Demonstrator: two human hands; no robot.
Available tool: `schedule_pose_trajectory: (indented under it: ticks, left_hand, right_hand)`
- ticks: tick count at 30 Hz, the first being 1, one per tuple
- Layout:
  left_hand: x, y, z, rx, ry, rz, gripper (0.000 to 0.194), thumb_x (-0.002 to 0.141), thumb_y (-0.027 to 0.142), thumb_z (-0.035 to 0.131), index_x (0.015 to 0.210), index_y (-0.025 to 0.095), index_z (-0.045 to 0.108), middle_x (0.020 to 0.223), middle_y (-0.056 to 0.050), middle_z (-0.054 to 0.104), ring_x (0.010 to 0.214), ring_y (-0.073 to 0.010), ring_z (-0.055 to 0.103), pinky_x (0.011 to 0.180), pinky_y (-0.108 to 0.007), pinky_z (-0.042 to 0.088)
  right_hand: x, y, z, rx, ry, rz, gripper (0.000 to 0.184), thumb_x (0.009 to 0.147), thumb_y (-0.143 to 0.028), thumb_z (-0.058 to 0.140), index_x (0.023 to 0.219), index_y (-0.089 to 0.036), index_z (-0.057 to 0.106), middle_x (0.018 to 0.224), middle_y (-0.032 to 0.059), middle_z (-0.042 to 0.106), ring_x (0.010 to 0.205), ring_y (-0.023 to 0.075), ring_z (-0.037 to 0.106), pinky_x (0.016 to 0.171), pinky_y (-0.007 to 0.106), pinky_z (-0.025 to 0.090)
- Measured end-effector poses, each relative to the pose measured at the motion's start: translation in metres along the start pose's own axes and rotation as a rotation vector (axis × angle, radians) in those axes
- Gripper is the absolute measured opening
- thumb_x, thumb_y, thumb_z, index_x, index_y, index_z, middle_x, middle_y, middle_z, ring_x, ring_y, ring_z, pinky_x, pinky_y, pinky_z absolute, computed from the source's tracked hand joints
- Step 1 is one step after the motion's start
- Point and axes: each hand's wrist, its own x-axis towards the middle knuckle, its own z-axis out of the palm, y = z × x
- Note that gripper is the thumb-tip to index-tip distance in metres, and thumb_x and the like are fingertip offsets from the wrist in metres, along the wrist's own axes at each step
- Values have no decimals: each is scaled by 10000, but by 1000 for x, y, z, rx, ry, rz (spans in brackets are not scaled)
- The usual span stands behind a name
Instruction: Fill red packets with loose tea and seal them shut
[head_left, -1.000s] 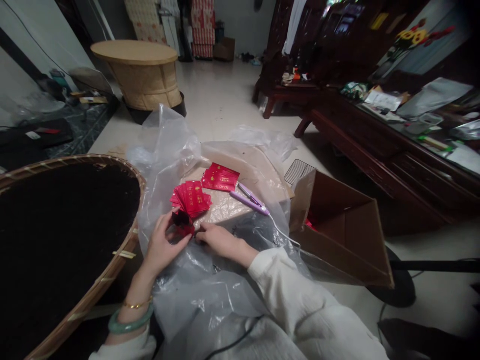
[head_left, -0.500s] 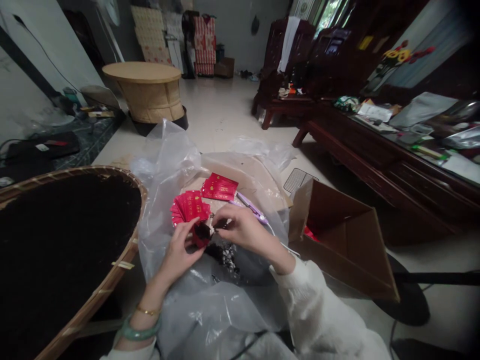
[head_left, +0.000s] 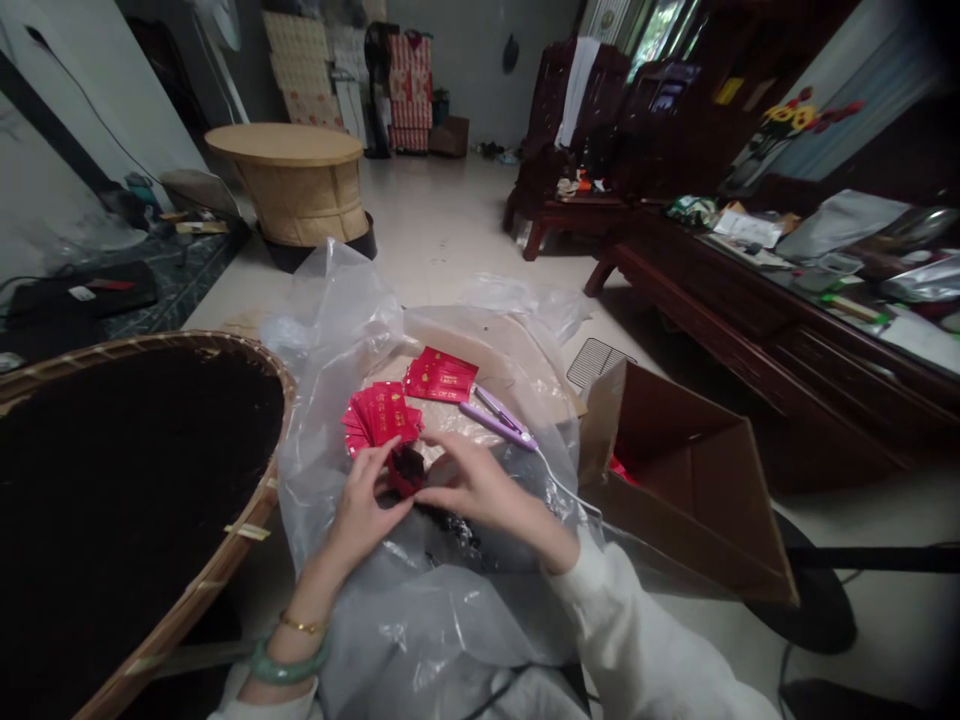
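Observation:
My left hand (head_left: 367, 505) curls around a small red packet (head_left: 405, 483), its mouth open toward me. Dark loose leaf-like bits (head_left: 411, 462) show inside. On the packet's right side is my right hand (head_left: 480, 485), thumb and forefinger at the two ends of the mouth. Just beyond my left hand lies a fanned pile of red packets (head_left: 381, 412), with a second pile of red packets (head_left: 441, 374) to its right. A purple clamp-like tool (head_left: 499, 422) with a white cord rests beside them. Under my hands, clear plastic sheeting (head_left: 442, 610) holds more dark bits, partly hidden.
At left stands a wide woven tray (head_left: 281, 420) full of dark material. An open cardboard box (head_left: 690, 500) with something red inside is at right. Farther off are a round drum-shaped table (head_left: 285, 145) and a long dark wooden table (head_left: 697, 300) covered with items.
My right hand has moved slightly down and its fingers have spread from a pinch to the packet's edge. The purple tool is less covered now. My left hand keeps the packet.

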Motion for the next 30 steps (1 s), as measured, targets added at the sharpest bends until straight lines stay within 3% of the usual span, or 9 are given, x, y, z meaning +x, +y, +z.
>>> schedule_pose_trajectory:
  ticks: [5,8,13,16,18,20,23,27,30]
  left_hand:
    - [-1,-1,0,90,39,50,583,816,297,665,1368,278,480,1120,-57,504,1022,-198,620,844,-340,608]
    - [-2,-3,1,110,29,73,603,825,301,657,1394,278,459,1108,-55,498,1005,-187,619,835,-325,606]
    - [-3,-4,4,123,20,100,614,826,279,651,1409,273,458,1071,-50,509,949,-171,624,827,-327,601]
    - [-4,-3,4,60,-9,81,626,820,283,653,1416,259,460,1102,-63,522,987,-180,628,864,-343,589]
    - [-4,-3,2,-28,-47,22,642,809,328,671,1412,239,469,1182,-91,533,1019,-200,638,896,-368,578]
    - [-5,-1,-3,-138,-113,-76,686,781,380,705,1408,224,476,1304,-125,527,1082,-237,635,932,-396,562]
    - [-7,3,-9,-341,-241,-250,781,722,445,763,1412,212,480,1418,-145,509,1200,-296,587,983,-416,528]
    - [-11,5,-3,-570,-242,-460,784,750,585,701,1368,135,532,1348,-180,582,1229,-332,566,1016,-423,496]
    - [-16,9,9,-662,-204,-532,933,646,551,794,1408,118,476,1313,-186,607,1194,-328,594,1001,-415,509]
  right_hand:
    - [-10,19,22,72,216,46,108,798,-173,667,890,-183,723,857,41,719,763,165,678,719,277,569]
    - [-7,11,17,55,251,-3,81,807,-160,655,831,-177,730,821,38,721,741,162,679,718,266,561]
    - [2,-10,5,-170,53,-151,277,804,-78,668,1052,-190,719,1014,69,727,946,189,673,882,325,530]
    - [4,-15,-2,-174,39,-142,359,835,-111,668,1184,-193,669,1131,92,688,1067,201,636,959,360,503]
    - [7,-15,-10,-151,-40,-154,410,839,-175,701,1243,-193,639,1265,116,625,1188,215,579,1023,379,465]
    - [11,-15,-20,-111,-228,-189,521,788,-222,772,1284,-196,615,1368,124,560,1270,228,525,1065,380,431]
    - [18,-11,-28,-4,-394,-156,506,749,-217,805,1231,-205,650,1251,87,652,1134,206,620,975,336,491]
    - [22,0,-20,80,-203,-8,146,805,-183,741,949,-165,722,945,44,733,864,169,674,795,292,527]
    - [20,7,-11,27,-33,38,39,813,-159,721,845,-147,701,827,28,703,738,140,633,690,257,496]
